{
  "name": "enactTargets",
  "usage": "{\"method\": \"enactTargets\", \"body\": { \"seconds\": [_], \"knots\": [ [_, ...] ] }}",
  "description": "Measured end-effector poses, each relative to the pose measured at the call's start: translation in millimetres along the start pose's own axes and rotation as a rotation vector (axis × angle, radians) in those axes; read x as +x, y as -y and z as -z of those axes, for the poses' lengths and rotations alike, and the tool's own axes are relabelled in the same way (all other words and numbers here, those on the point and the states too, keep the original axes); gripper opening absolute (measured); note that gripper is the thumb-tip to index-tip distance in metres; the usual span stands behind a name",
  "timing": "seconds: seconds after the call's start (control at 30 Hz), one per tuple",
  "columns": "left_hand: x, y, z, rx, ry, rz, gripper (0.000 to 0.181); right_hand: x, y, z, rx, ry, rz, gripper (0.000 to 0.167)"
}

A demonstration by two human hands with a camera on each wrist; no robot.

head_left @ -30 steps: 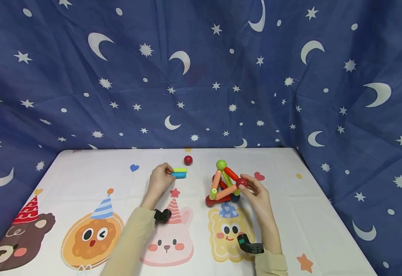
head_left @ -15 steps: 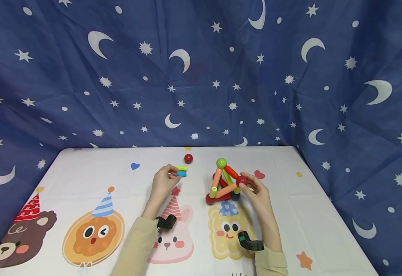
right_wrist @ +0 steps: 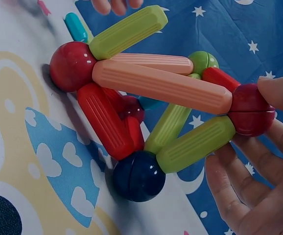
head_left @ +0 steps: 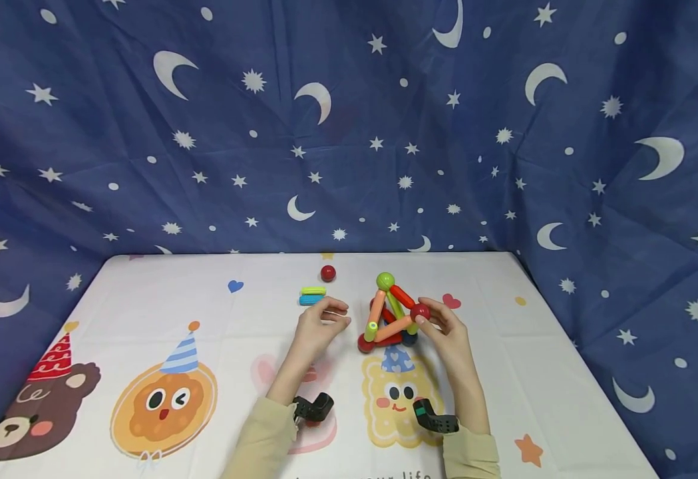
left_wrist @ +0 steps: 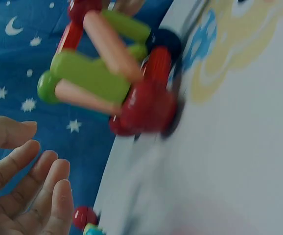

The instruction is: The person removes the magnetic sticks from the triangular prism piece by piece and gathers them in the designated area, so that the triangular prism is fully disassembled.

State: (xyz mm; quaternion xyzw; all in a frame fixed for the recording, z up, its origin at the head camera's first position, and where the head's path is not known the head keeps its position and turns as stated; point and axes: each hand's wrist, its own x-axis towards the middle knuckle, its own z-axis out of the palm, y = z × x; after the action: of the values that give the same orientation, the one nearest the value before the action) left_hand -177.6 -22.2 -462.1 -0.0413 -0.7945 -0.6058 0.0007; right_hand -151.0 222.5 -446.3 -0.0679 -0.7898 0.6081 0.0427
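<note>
A frame of magnetic sticks and balls stands on the table, built from orange, red and yellow-green sticks [right_wrist: 195,144] with red, green [head_left: 385,281] and dark blue [right_wrist: 139,176] balls. My right hand [head_left: 449,336] pinches the upper red ball [right_wrist: 252,110] at its right corner between thumb and fingers. One yellow-green stick [right_wrist: 129,32] rises from the front-left red ball [right_wrist: 73,66] with its other end free. My left hand [head_left: 320,326] hovers left of the frame, fingers loosely bent, nothing between them; the left wrist view shows them apart from it.
Behind the left hand lie a yellow-green stick [head_left: 313,291] and a blue stick [head_left: 310,301], side by side. A loose red ball [head_left: 328,273] sits farther back. The white tablecloth [head_left: 205,293] has printed cartoon figures, and a blue starry curtain [head_left: 349,193] hangs behind the table.
My left hand has left the two loose sticks and moved right, toward the frame. Those sticks still lie on the table. The right hand keeps its hold on the red ball.
</note>
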Motion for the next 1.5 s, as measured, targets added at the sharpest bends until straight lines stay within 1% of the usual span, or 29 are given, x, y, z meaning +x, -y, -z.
{"method": "enactTargets", "body": {
  "seconds": [0.1, 0.23, 0.33, 0.47, 0.53, 0.6, 0.73, 0.93, 1.13, 1.5],
  "knots": [
    [-5.9, -2.9, -9.0, -0.016, 0.040, -0.026, 0.022, 0.0, -0.3, -0.2, -0.005, -0.001, 0.001, 0.040],
    [-11.5, -4.2, -19.1, -0.030, 0.088, -0.035, 0.023, 0.0, -0.2, 0.7, -0.007, 0.005, 0.001, 0.040],
    [-13.4, -3.2, -26.3, -0.047, 0.121, -0.027, 0.025, -0.5, 0.0, 3.1, -0.013, 0.002, 0.005, 0.040],
    [-13.7, -0.9, -35.0, -0.056, 0.158, -0.042, 0.027, -2.3, 1.0, 7.1, -0.012, -0.009, 0.009, 0.040],
    [-14.3, 0.0, -38.8, -0.048, 0.165, -0.058, 0.027, -3.2, 1.3, 8.1, -0.010, -0.009, 0.008, 0.040],
    [-15.4, 1.0, -41.5, -0.036, 0.166, -0.070, 0.028, -3.6, 1.3, 7.9, -0.008, -0.007, 0.005, 0.041],
    [-17.0, 4.6, -44.5, 0.000, 0.143, -0.103, 0.030, -3.2, 1.1, 5.7, -0.007, -0.005, 0.005, 0.040],
    [-17.8, 7.4, -42.4, 0.050, 0.121, -0.133, 0.025, -1.9, 0.4, 2.3, -0.004, 0.007, 0.019, 0.040],
    [-18.3, 8.0, -40.9, 0.095, 0.103, -0.188, 0.022, -1.5, 0.9, 0.9, -0.012, 0.009, 0.001, 0.040],
    [-18.0, 8.7, -35.5, 0.161, 0.086, -0.195, 0.023, -2.4, 2.6, -0.3, -0.022, 0.011, -0.017, 0.041]
  ]
}}
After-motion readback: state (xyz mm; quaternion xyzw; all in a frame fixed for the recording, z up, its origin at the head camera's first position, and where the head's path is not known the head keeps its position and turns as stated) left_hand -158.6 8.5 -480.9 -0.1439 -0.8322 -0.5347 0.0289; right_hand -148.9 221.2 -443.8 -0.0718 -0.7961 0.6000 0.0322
